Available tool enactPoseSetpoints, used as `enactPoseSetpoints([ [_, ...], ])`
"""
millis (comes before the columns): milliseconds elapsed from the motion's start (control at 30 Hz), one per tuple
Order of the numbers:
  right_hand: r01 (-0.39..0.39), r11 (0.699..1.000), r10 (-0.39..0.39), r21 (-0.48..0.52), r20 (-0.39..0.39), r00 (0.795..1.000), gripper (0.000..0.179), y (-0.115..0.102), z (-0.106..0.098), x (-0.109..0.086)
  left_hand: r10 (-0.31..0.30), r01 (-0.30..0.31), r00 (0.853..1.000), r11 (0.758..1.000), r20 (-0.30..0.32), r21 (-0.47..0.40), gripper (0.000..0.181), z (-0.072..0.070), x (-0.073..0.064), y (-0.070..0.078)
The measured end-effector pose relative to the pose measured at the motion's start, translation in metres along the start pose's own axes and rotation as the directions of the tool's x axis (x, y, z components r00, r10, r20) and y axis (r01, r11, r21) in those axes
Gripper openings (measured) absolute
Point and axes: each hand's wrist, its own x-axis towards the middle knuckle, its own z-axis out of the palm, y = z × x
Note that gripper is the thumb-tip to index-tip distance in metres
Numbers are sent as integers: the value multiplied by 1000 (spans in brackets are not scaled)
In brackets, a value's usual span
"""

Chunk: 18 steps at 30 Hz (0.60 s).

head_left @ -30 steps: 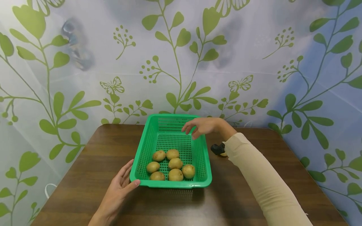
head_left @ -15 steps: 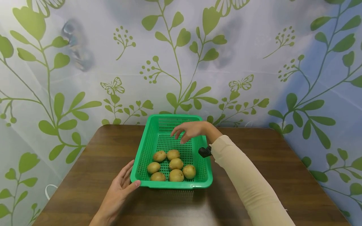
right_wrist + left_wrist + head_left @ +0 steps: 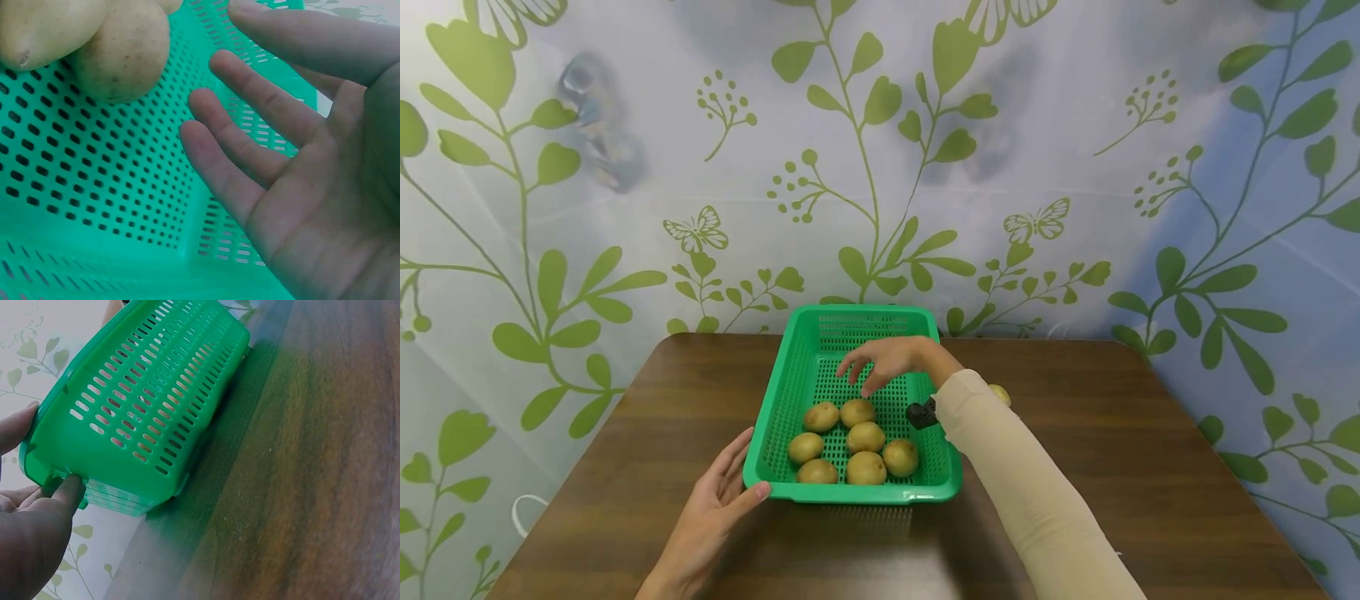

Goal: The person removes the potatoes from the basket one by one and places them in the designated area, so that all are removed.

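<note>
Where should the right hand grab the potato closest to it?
Probably around its middle, with the right hand coming from above, on the far-right side. That potato is rounded and lies on the floor of the basket, bare on its far and right sides, while other potatoes crowd its left and near sides.

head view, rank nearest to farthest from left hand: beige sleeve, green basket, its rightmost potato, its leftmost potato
1. Green basket: near left corner, gripped by the left hand
2. Leftmost potato: inside, left side
3. Rightmost potato: inside, further right
4. Beige sleeve: right of the potatoes
</note>
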Motion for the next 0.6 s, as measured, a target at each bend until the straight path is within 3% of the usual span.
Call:
enactPoseSetpoints([
  [267, -51, 999, 51, -18, 24, 998, 56, 9, 8, 12, -4, 4, 1000, 1000, -10, 3, 73, 0, 0, 1],
  [600, -59, 998, 60, -25, 54, 997, 57, 24, 19, 22, 16, -16, 1000, 1000, -6, -8, 74, -2, 1, -1],
])
